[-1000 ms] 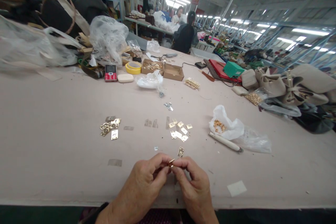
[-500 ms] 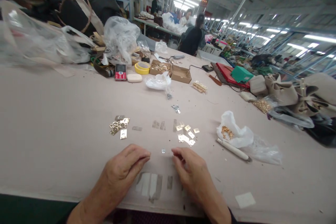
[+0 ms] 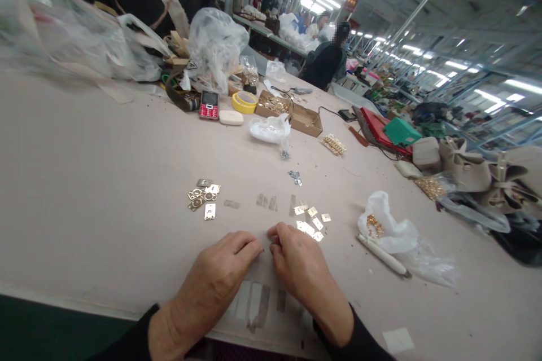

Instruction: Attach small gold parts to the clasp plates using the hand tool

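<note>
1. Head view: both hands rest on the worktop near its near edge, fingertips almost meeting.
2. Left hand: palm down, fingers curled and pressed together, tips on the surface. Whether anything is pinched cannot be told.
3. Right hand: palm down, fingers bent inward, tips close to the left fingertips. What lies between the tips is hidden; contents cannot be told.
4. Gold plates: small, flat, shiny, rectangular pieces, loosely scattered just beyond the right hand, toward the middle of the worktop.
5. Second cluster of gold fittings: mixed flat plates and ring-shaped pieces, piled, beyond the left hand and well apart from the first group.
6. Strips of clear tape lie stuck to the worktop at the near edge, between and under the wrists.
7. White plastic bag, right of the hands: open, with gold hardware inside. A white-handled tool lies just beside it on the near side.
8. Open cardboard box, toward the far edge: holds gold parts. A second cardboard box touches its right side; contents unclear.
9. Yellow tape roll and red phone sit left of the boxes.
</note>
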The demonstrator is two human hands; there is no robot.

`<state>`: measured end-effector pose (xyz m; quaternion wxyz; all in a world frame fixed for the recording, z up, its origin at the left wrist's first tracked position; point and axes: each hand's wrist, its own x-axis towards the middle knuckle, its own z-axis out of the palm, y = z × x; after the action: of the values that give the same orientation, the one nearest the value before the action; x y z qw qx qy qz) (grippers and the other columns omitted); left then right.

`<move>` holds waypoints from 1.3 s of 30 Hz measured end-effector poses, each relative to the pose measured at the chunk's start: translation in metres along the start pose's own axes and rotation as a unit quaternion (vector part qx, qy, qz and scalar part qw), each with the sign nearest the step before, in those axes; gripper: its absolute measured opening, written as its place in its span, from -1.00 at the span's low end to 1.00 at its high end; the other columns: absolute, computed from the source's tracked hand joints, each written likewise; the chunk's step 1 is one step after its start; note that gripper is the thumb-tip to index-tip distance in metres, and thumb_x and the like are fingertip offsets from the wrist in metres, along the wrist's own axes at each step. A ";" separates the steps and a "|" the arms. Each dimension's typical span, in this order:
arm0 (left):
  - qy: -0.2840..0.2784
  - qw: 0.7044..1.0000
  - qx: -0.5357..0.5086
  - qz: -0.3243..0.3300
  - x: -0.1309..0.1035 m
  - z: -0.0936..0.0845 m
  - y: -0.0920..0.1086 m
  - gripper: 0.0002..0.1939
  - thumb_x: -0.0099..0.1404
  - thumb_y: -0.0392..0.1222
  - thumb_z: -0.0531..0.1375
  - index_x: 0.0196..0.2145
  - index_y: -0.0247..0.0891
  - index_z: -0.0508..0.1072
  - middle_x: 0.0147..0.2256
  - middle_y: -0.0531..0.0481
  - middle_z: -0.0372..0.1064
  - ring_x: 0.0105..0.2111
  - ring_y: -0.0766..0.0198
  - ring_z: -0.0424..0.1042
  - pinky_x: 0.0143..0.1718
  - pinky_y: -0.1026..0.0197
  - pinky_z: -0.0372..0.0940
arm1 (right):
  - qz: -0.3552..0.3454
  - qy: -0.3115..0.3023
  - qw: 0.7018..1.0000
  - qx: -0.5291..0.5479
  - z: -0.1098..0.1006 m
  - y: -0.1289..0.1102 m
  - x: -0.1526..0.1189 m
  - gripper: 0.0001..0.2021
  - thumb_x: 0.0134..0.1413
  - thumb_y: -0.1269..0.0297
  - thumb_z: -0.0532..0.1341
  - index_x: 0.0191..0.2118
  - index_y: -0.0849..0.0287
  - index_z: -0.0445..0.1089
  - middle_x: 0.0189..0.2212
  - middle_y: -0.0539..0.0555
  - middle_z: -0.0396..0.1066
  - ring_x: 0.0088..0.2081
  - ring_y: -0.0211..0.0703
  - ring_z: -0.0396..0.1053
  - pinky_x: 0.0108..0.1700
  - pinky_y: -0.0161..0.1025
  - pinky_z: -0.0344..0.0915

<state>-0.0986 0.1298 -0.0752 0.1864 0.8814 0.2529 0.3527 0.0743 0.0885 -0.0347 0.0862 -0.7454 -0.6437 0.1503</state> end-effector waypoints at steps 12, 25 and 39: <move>-0.026 0.996 0.056 0.065 -0.001 0.011 0.018 -0.70 0.49 -0.34 -0.07 -0.20 -0.34 0.46 -0.23 -0.12 0.48 -0.24 0.14 0.49 -0.21 0.09 0.49 | 0.024 0.047 0.957 0.284 -0.012 0.044 -0.008 -0.75 -0.02 0.43 0.17 -0.18 0.16 0.46 -0.41 -0.02 0.46 -0.39 -0.26 0.41 -0.31 -0.30 0.34; -0.077 0.995 0.035 0.056 -0.012 0.001 0.019 -0.68 0.47 -0.36 -0.04 0.01 -0.40 0.46 -0.04 -0.26 0.42 0.05 0.08 0.41 0.08 0.00 0.41 | -0.057 -0.115 0.922 0.366 0.001 0.028 0.001 -0.76 0.04 0.51 0.17 -0.18 0.16 0.48 -0.35 -0.03 0.55 -0.33 -0.30 0.48 -0.25 -0.33 0.39; -0.063 0.996 0.033 0.060 -0.013 0.001 0.016 -0.72 0.45 -0.37 0.02 0.00 -0.40 0.46 -0.01 -0.24 0.43 0.08 0.08 0.40 0.12 0.02 0.40 | -0.092 -0.137 0.974 0.155 -0.026 0.007 0.017 -0.68 -0.05 0.58 0.14 -0.21 0.14 0.51 -0.35 0.00 0.55 -0.34 -0.24 0.44 -0.27 -0.31 0.31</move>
<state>-0.1011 0.1090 -0.0743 0.1516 0.9212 0.1989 0.2981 0.0912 0.1057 -0.0142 0.1249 -0.6331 -0.6838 0.3405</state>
